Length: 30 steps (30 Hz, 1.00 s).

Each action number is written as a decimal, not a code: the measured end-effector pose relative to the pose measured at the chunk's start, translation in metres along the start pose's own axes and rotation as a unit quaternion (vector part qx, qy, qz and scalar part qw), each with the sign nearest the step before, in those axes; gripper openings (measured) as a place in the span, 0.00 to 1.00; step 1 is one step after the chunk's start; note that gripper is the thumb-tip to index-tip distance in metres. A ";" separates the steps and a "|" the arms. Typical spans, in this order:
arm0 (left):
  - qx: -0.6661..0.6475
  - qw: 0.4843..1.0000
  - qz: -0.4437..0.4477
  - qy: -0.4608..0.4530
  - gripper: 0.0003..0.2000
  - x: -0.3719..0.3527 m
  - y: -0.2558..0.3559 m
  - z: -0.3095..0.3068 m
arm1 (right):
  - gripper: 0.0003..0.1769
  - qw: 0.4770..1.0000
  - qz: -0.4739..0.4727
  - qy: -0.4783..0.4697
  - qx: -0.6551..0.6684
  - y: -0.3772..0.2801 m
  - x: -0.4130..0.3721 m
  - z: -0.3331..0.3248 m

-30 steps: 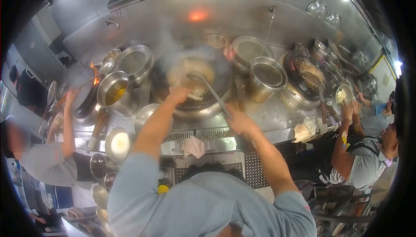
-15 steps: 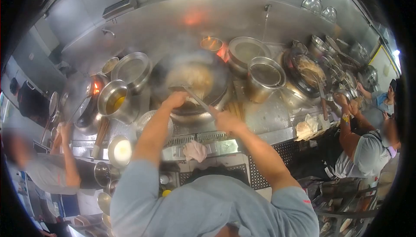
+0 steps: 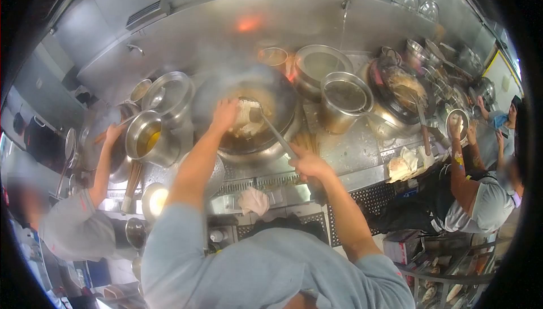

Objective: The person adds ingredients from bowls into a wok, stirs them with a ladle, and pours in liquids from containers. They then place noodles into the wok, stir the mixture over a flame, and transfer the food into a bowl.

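A large dark wok [image 3: 285,117] stands in front of me, steaming, with a pale heap of food [image 3: 247,121] in it that looks like noodles. My right hand [image 3: 312,166] is wrapped round the handle of a wok spatula [image 3: 277,134]. The spatula's flat head rests against the right side of the heap. Over the left part of the wok, my left hand [image 3: 226,114] reaches down beside the food. Blur and steam hide whether its fingers pinch anything.
Left of the wok are a pot of yellow liquid [image 3: 148,139] and a wide metal basin [image 3: 168,95]. To its right stand a strainer-topped pot [image 3: 345,97] and another wok [image 3: 399,91]. A crumpled cloth [image 3: 253,200] lies at the front edge. Co-workers stand on both sides.
My left hand has moved up and farther over the wok. The spatula head has shifted right. The left co-worker's hand has risen toward the pot, and the flame there no longer shows.
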<state>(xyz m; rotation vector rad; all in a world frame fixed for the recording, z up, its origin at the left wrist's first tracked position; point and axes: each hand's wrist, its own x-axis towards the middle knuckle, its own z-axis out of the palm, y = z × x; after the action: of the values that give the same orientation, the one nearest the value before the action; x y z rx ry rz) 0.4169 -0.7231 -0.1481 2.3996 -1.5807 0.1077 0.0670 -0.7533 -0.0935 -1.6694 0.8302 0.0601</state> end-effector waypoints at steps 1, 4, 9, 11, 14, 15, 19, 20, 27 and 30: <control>-0.004 1.000 -0.003 0.011 0.18 0.011 0.000 0.004 | 0.38 1.000 -0.001 0.000 0.015 0.002 0.002 0.001; 0.063 0.995 -0.013 -0.071 0.20 0.045 -0.003 0.012 | 0.37 0.993 0.023 -0.007 0.114 0.005 0.000 0.004; 0.099 0.990 -0.056 -0.086 0.26 0.068 0.006 0.016 | 0.38 0.962 0.018 -0.010 0.273 0.009 0.000 0.001; 0.085 0.990 -0.073 -0.090 0.28 0.073 0.005 0.029 | 0.38 0.983 -0.009 0.049 0.177 0.001 -0.007 0.005; 0.006 0.994 -0.100 -0.053 0.26 0.079 -0.001 0.054 | 0.38 0.987 -0.024 0.154 0.034 -0.016 -0.024 0.010; -0.016 0.995 -0.097 -0.032 0.25 0.080 -0.006 0.065 | 0.37 0.987 -0.033 0.154 0.012 -0.018 -0.025 0.007; -0.207 0.947 -0.245 -0.004 0.18 0.105 -0.045 0.079 | 0.37 0.977 -0.124 0.143 -0.099 -0.019 -0.016 0.000; -0.207 0.946 -0.246 0.050 0.16 0.094 -0.049 0.065 | 0.38 0.971 -0.137 0.131 -0.143 -0.011 -0.004 0.001; -0.511 0.816 -0.214 0.165 0.09 -0.047 -0.029 -0.105 | 0.40 0.930 -0.061 0.030 -0.360 -0.011 0.034 -0.011; -0.551 0.816 -0.169 0.033 0.08 -0.162 -0.001 -0.121 | 0.42 0.911 -0.062 0.018 -0.406 -0.008 0.036 -0.015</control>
<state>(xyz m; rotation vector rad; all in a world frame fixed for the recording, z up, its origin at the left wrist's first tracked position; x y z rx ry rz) 0.3627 -0.5464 -0.0655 1.6143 -0.7483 -0.6177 0.0928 -0.7839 -0.0989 -2.5097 0.7680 0.3250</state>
